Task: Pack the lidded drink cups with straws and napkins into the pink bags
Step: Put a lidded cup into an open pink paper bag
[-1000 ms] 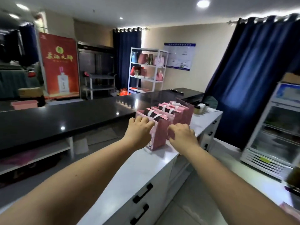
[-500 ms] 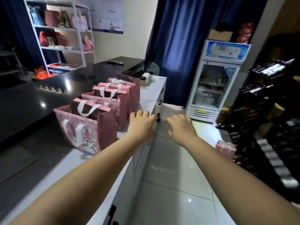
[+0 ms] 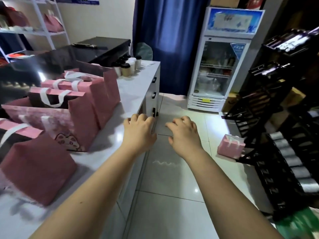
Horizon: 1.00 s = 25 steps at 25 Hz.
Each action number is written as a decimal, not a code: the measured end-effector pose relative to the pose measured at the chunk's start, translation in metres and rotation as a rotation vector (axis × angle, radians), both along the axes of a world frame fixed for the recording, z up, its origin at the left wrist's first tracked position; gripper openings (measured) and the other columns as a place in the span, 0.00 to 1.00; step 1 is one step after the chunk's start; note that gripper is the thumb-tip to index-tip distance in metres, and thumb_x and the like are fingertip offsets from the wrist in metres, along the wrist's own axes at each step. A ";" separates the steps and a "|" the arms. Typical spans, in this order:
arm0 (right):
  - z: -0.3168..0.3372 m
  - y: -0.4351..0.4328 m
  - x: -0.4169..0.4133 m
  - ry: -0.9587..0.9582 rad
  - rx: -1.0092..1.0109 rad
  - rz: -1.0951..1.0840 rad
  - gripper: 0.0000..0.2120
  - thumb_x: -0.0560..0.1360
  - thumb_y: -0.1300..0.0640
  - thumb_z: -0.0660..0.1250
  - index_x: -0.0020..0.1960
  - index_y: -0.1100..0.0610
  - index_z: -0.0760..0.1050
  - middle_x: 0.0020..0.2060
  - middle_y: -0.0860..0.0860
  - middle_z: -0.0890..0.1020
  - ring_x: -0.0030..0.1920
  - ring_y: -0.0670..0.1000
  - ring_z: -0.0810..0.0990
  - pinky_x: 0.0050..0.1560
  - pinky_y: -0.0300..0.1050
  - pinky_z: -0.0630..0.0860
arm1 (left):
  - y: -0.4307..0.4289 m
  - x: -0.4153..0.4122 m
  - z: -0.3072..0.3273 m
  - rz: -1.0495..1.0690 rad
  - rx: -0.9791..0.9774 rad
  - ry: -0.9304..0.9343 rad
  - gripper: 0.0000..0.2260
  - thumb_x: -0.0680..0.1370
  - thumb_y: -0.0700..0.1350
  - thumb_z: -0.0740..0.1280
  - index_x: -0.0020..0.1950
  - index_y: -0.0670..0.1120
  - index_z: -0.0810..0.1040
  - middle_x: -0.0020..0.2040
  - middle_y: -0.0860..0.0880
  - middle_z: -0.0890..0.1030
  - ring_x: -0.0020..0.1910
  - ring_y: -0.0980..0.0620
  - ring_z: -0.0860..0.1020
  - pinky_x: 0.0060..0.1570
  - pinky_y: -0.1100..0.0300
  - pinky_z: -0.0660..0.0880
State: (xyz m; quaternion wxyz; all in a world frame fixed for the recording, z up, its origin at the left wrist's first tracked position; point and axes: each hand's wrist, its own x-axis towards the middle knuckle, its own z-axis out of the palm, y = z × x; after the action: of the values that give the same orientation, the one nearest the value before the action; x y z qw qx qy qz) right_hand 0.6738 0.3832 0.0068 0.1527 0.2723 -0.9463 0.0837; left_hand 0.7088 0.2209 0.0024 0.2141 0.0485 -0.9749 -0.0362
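Observation:
Several pink paper bags (image 3: 82,118) with white handles stand in a row along the white counter (image 3: 138,87) on the left. At the counter's far end stand several lidded drink cups (image 3: 128,67), some with black lids, some white. My left hand (image 3: 139,130) hovers over the counter's right edge, fingers loosely curled, holding nothing. My right hand (image 3: 183,132) is stretched out over the tiled floor, also empty, fingers loosely curled. Straws are not visible; something white lies beside the cups.
A glass-door fridge (image 3: 222,66) stands at the back right before a blue curtain (image 3: 165,28). A black rack (image 3: 284,118) lines the right side, with one pink bag (image 3: 230,148) on the floor at its foot. A black counter (image 3: 82,52) runs behind the white one.
My view has swung right and moved along the counter. Both hands left the nearest pink bag and now reach forward empty, past the row of bags.

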 end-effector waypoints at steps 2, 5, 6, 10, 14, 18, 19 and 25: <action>-0.004 0.004 -0.043 -0.073 -0.051 -0.010 0.18 0.74 0.54 0.66 0.63 0.50 0.73 0.62 0.49 0.72 0.67 0.58 0.62 0.65 0.52 0.62 | 0.001 -0.033 -0.009 0.035 0.028 -0.025 0.22 0.71 0.55 0.67 0.64 0.54 0.73 0.60 0.51 0.75 0.62 0.45 0.69 0.59 0.49 0.63; -0.022 0.000 -0.110 -0.181 -0.078 -0.003 0.17 0.73 0.56 0.67 0.62 0.50 0.74 0.62 0.49 0.73 0.65 0.57 0.63 0.63 0.51 0.63 | -0.004 -0.078 -0.032 0.114 0.097 -0.055 0.21 0.70 0.53 0.70 0.62 0.52 0.75 0.59 0.50 0.77 0.61 0.42 0.71 0.57 0.47 0.66; -0.029 -0.006 -0.130 -0.199 -0.081 0.028 0.18 0.73 0.55 0.67 0.63 0.49 0.74 0.62 0.49 0.73 0.65 0.56 0.63 0.62 0.50 0.63 | -0.008 -0.091 -0.042 0.136 0.103 -0.083 0.22 0.69 0.52 0.70 0.62 0.52 0.75 0.58 0.49 0.77 0.60 0.42 0.72 0.56 0.47 0.67; -0.051 -0.035 -0.198 -0.292 -0.082 0.156 0.19 0.73 0.53 0.69 0.64 0.48 0.74 0.62 0.48 0.73 0.65 0.55 0.63 0.62 0.49 0.63 | -0.032 -0.141 -0.071 0.229 0.201 -0.168 0.23 0.68 0.49 0.71 0.63 0.53 0.74 0.63 0.48 0.73 0.61 0.41 0.70 0.55 0.48 0.68; -0.055 -0.085 -0.292 -0.447 -0.173 0.257 0.22 0.72 0.49 0.72 0.65 0.48 0.74 0.62 0.47 0.75 0.65 0.52 0.67 0.63 0.46 0.67 | -0.086 -0.229 -0.065 0.358 0.294 -0.114 0.22 0.73 0.44 0.67 0.66 0.52 0.71 0.62 0.49 0.73 0.62 0.43 0.68 0.55 0.49 0.67; -0.033 -0.146 -0.384 -0.393 -0.137 0.300 0.21 0.74 0.52 0.69 0.67 0.48 0.72 0.63 0.46 0.75 0.66 0.50 0.66 0.65 0.49 0.67 | -0.140 -0.326 -0.040 0.346 0.321 0.023 0.22 0.73 0.45 0.67 0.67 0.54 0.70 0.64 0.50 0.73 0.63 0.44 0.67 0.57 0.50 0.65; -0.023 -0.172 -0.424 -0.364 -0.117 0.298 0.21 0.74 0.53 0.69 0.67 0.48 0.72 0.63 0.46 0.75 0.67 0.51 0.66 0.65 0.49 0.67 | -0.164 -0.367 -0.032 0.345 0.334 0.041 0.22 0.73 0.45 0.67 0.67 0.54 0.70 0.64 0.50 0.73 0.63 0.44 0.67 0.57 0.50 0.65; -0.026 -0.247 -0.519 -0.417 -0.143 0.387 0.21 0.74 0.54 0.68 0.66 0.46 0.71 0.63 0.43 0.74 0.67 0.48 0.65 0.65 0.48 0.67 | -0.216 -0.460 -0.010 0.338 0.347 0.112 0.21 0.73 0.45 0.68 0.65 0.52 0.73 0.62 0.51 0.74 0.63 0.45 0.68 0.59 0.52 0.66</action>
State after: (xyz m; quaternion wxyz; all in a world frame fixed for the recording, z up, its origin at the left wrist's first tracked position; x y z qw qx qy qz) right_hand 0.1546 0.1363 -0.0196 -0.0451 0.4131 -0.8795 0.2320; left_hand 0.2490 0.0051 -0.0077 0.2591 0.2447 -0.9188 -0.1695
